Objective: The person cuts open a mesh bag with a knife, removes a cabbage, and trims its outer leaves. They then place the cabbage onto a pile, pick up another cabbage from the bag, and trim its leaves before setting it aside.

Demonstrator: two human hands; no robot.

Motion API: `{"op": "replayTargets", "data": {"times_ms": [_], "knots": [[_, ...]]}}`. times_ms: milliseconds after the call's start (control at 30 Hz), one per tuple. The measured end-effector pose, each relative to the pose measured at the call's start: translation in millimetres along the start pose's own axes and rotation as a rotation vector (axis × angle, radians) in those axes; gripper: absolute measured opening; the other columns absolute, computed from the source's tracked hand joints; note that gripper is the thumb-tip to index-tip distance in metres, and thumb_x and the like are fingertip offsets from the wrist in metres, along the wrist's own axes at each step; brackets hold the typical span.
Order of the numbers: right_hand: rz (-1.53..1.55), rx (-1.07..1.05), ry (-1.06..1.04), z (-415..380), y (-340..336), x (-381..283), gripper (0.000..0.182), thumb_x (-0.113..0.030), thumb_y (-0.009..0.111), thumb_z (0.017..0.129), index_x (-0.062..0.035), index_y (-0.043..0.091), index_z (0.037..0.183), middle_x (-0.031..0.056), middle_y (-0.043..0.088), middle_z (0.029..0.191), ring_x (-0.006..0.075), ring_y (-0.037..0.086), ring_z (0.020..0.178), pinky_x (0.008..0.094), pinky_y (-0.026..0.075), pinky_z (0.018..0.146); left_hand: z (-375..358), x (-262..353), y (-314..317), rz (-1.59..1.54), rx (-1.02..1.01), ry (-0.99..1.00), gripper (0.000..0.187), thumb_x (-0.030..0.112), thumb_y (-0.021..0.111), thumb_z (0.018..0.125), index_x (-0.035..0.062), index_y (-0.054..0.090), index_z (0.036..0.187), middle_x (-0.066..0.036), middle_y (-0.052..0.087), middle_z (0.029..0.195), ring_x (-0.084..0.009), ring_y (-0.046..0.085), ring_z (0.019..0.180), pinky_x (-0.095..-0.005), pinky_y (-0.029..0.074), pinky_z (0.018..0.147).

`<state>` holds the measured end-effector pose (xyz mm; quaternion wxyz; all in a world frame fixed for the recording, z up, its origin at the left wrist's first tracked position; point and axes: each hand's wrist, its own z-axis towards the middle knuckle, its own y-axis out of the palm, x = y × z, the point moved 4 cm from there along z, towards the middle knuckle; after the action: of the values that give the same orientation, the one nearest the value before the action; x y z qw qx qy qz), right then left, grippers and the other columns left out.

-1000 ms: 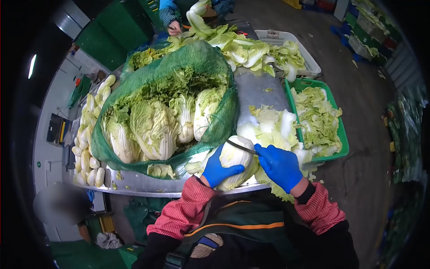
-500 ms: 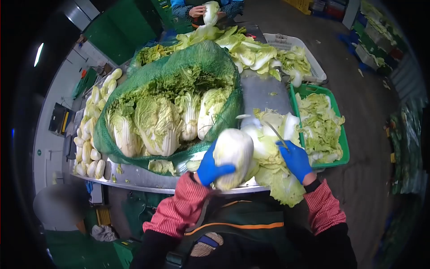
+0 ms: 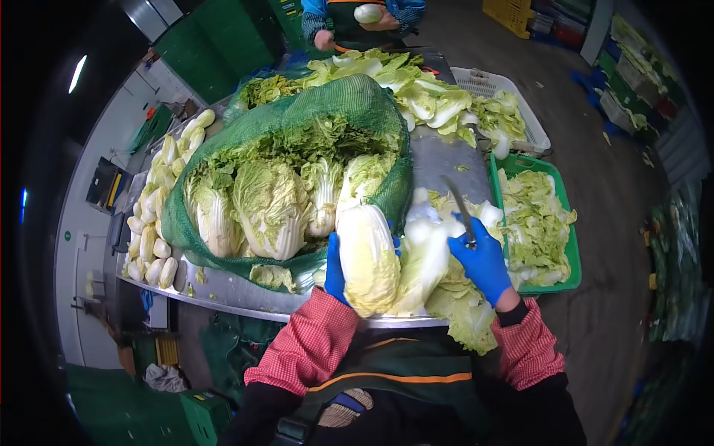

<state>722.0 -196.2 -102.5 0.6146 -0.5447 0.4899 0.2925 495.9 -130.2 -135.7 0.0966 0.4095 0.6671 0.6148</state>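
Note:
My left hand, in a blue glove, grips a trimmed napa cabbage at the front edge of the metal table. The cabbage's white base points away from me and its yellowish leafy end towards me. Part of the left hand is hidden behind it. In my gloved right hand is a knife, its blade pointing up and away, apart from the cabbage. Loose cabbage leaves lie between my hands, some hanging over the table edge.
A green mesh sack holds several untrimmed cabbages. Trimmed cabbages are piled at left. At right stand a green crate and a white basket, both with leaves. Across the table, a co-worker's hand holds a cabbage.
The cabbage in my left hand has turned and come slightly left. My knife now points more upright. The co-worker's hands have moved apart. The person at lower left is out of view.

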Motion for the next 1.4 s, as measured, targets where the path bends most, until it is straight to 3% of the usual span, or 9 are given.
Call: {"op": "replayTargets", "data": {"times_ms": [67, 233, 300, 400, 767, 967, 1167, 1333, 1400], "knots": [[-0.164, 0.034, -0.159, 7.4, 10.6, -18.0, 0.069, -0.035, 0.075, 0.080, -0.0098, 0.047, 0.137, 0.0093, 0.063, 0.087, 0.0133, 0.058, 0.071, 0.0293, 0.051, 0.067, 7.2, 3.6, 25.5, -0.112, -0.298, -0.142, 0.091, 0.072, 0.046, 0.084, 0.0039, 0.036, 0.143, -0.022, 0.048, 0.134, -0.0365, 0.053, 0.118, -0.0479, 0.043, 0.103], [0.388, -0.329, 0.145, 6.4, 39.9, -42.7, 0.067, -0.040, 0.071, 0.084, -0.0099, 0.045, 0.139, 0.0075, 0.066, 0.087, 0.0107, 0.061, 0.069, 0.0277, 0.050, 0.062, 10.6, -14.3, 30.5, 0.262, 0.073, -0.040, 0.074, 0.061, 0.025, 0.097, 0.0042, 0.034, 0.145, -0.018, 0.045, 0.140, -0.0307, 0.051, 0.123, -0.0418, 0.041, 0.105], [0.278, -0.276, 0.140, 4.8, 42.6, -28.4, 0.068, -0.040, 0.072, 0.083, -0.0105, 0.046, 0.139, 0.0074, 0.065, 0.083, 0.0127, 0.061, 0.066, 0.0290, 0.050, 0.060, 11.3, -6.6, 12.4, 0.536, 0.078, 0.032, 0.076, 0.061, 0.037, 0.095, 0.0024, 0.035, 0.143, -0.017, 0.047, 0.138, -0.0288, 0.048, 0.125, -0.0406, 0.038, 0.106], [0.120, -0.249, 0.015, -1.0, 48.5, -14.2, 0.070, -0.041, 0.074, 0.080, -0.0108, 0.047, 0.138, 0.0080, 0.065, 0.079, 0.0163, 0.062, 0.064, 0.0312, 0.051, 0.060, 4.1, -2.3, 1.0, 1.056, 0.087, 0.321, 0.092, 0.029, 0.080, 0.075, -0.0006, 0.027, 0.144, -0.018, 0.042, 0.137, -0.0280, 0.044, 0.127, -0.0389, 0.036, 0.107], [-0.148, -0.047, -0.259, -1.7, 39.8, -43.1, 0.060, -0.031, 0.071, 0.075, -0.0080, 0.051, 0.126, 0.0189, 0.068, 0.085, 0.0322, 0.068, 0.075, 0.0385, 0.055, 0.069, 11.2, 3.4, 13.3, 1.100, 0.095, 0.443, 0.100, 0.028, 0.090, 0.061, -0.0006, 0.034, 0.138, -0.017, 0.047, 0.132, -0.0262, 0.049, 0.121, -0.0387, 0.042, 0.103], [-0.031, -0.060, -0.281, 6.6, 40.4, -35.7, 0.053, -0.018, 0.069, 0.075, -0.0031, 0.053, 0.123, 0.0140, 0.065, 0.079, 0.0206, 0.064, 0.065, 0.0331, 0.052, 0.064, 14.7, 3.5, 6.5, 1.028, 0.098, 0.434, 0.093, 0.025, 0.088, 0.064, -0.0017, 0.036, 0.136, -0.017, 0.048, 0.130, -0.0255, 0.050, 0.119, -0.0381, 0.043, 0.101], [0.290, -0.150, 0.221, 12.4, 37.6, -14.6, 0.041, -0.010, 0.062, 0.079, -0.0029, 0.055, 0.119, 0.0074, 0.063, 0.074, 0.0143, 0.063, 0.064, 0.0303, 0.049, 0.057, 16.5, 9.6, -5.2, 0.896, 0.163, 0.422, 0.075, 0.022, 0.081, 0.073, -0.0025, 0.041, 0.132, -0.015, 0.055, 0.122, -0.0237, 0.054, 0.113, -0.0367, 0.043, 0.099], [-0.070, -0.042, -0.268, 9.3, 36.1, -50.0, 0.067, -0.029, 0.072, 0.082, -0.0076, 0.045, 0.139, 0.0069, 0.064, 0.083, 0.0127, 0.056, 0.065, 0.0288, 0.048, 0.061, 18.4, 18.6, 5.5, 0.991, 0.099, 0.405, 0.083, 0.023, 0.085, 0.068, -0.0015, 0.041, 0.133, -0.014, 0.054, 0.125, -0.0234, 0.053, 0.115, -0.0367, 0.043, 0.100], [-0.055, -0.138, -0.266, 15.3, 35.6, -50.2, 0.070, -0.037, 0.072, 0.079, -0.0112, 0.046, 0.138, 0.0132, 0.066, 0.097, 0.0236, 0.064, 0.081, 0.0336, 0.052, 0.071, 19.1, 16.4, 9.1, 1.047, 0.067, 0.356, 0.094, 0.025, 0.089, 0.060, -0.0007, 0.040, 0.136, -0.014, 0.052, 0.128, -0.0239, 0.052, 0.118, -0.0368, 0.042, 0.102]]}}
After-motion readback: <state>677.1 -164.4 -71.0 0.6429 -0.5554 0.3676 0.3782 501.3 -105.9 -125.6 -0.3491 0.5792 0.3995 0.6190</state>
